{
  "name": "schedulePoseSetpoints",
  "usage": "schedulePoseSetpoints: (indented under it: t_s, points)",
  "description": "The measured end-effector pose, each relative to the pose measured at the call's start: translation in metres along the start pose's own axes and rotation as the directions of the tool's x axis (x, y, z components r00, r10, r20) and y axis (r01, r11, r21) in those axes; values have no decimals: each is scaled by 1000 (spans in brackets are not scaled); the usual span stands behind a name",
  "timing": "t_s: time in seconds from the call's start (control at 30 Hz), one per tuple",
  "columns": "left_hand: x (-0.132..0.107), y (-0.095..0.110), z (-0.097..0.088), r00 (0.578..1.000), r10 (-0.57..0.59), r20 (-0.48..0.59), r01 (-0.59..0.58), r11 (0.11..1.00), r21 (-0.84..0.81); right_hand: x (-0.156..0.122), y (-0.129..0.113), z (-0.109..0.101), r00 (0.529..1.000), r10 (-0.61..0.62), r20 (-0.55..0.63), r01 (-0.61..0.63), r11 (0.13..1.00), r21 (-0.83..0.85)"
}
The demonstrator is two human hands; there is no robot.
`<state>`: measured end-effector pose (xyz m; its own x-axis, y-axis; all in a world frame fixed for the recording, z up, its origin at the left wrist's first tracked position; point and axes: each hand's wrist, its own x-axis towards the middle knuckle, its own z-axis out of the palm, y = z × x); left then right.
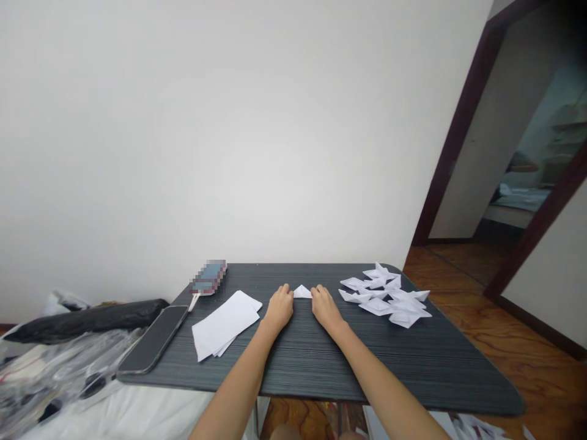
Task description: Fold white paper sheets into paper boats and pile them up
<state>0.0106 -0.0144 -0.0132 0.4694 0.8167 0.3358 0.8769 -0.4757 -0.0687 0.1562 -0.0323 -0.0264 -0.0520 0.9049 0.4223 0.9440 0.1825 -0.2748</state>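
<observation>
Between my two hands lies a small piece of folded white paper point(302, 292), its peak pointing away from me and its ends under my fingers. My left hand point(280, 307) closes on the paper's left end, fingers curled. On the right end, my right hand point(324, 305) does the same. To the right sits a pile of folded paper boats point(389, 295), several of them overlapping. A stack of blank white paper sheets point(227, 324) rests left of my left hand.
All this is on a dark wood-grain table point(316, 360) against a white wall point(293, 134). A phone point(155, 339) lies at its left edge, with a blurred-out device point(210, 278) behind. Plastic-wrapped goods point(68, 360) crowd the left side; a doorway point(499, 153) opens at right.
</observation>
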Motion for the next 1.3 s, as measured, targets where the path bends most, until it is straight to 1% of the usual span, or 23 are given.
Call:
schedulePoseSetpoints:
  t_s: [0.13,0.23,0.3,0.37,0.43,0.57,0.67,0.8,0.87,0.9,1.0,1.03,1.07,1.17,1.23,1.3]
  points:
    - [-7,10,-5,997,64,32,-67,994,90,-9,-2,-11,990,-122,68,128,988,-87]
    - [-7,21,-9,996,58,64,-65,991,115,-12,-2,-18,975,-169,142,190,971,-145]
    - [-6,27,-12,995,46,92,-57,991,117,-12,-5,-20,965,-179,194,212,963,-168]
    - [-4,30,-15,992,41,118,-55,992,117,-11,-9,-19,958,-167,233,210,962,-175]
    - [-4,30,-15,991,44,130,-60,991,117,-10,-13,-17,957,-135,256,183,968,-173]
    - [-7,24,-14,992,79,103,-90,990,112,-8,-16,-17,958,-80,274,128,979,-160]
    - [-7,17,-14,990,99,97,-108,990,92,-3,-14,-20,944,-60,325,112,983,-143]
    - [-1,12,-13,991,59,123,-66,996,57,3,-13,-23,924,-40,379,96,987,-132]
    - [1,12,-11,993,36,111,-41,998,46,2,-15,-21,932,-23,362,75,989,-131]
    - [0,12,-9,995,27,97,-32,999,42,0,-16,-19,944,-10,330,57,990,-133]
    - [-4,14,-4,999,-10,36,10,1000,21,-9,-21,-10,986,55,159,-32,989,-143]
    - [-6,14,-3,1000,-24,18,23,1000,9,-12,-22,-8,991,86,103,-70,987,-145]
    - [-8,14,-2,999,-33,5,33,999,-5,-14,-23,-5,992,97,79,-85,986,-141]
    - [-10,10,-3,1000,-26,1,26,999,-41,-14,-21,-4,993,108,51,-100,986,-135]
    - [-7,6,-4,999,-31,23,32,997,-68,-10,-17,-6,993,104,57,-96,988,-120]
    - [1,3,-5,997,-61,37,65,991,-118,-6,-12,-7,994,84,73,-78,994,-82]
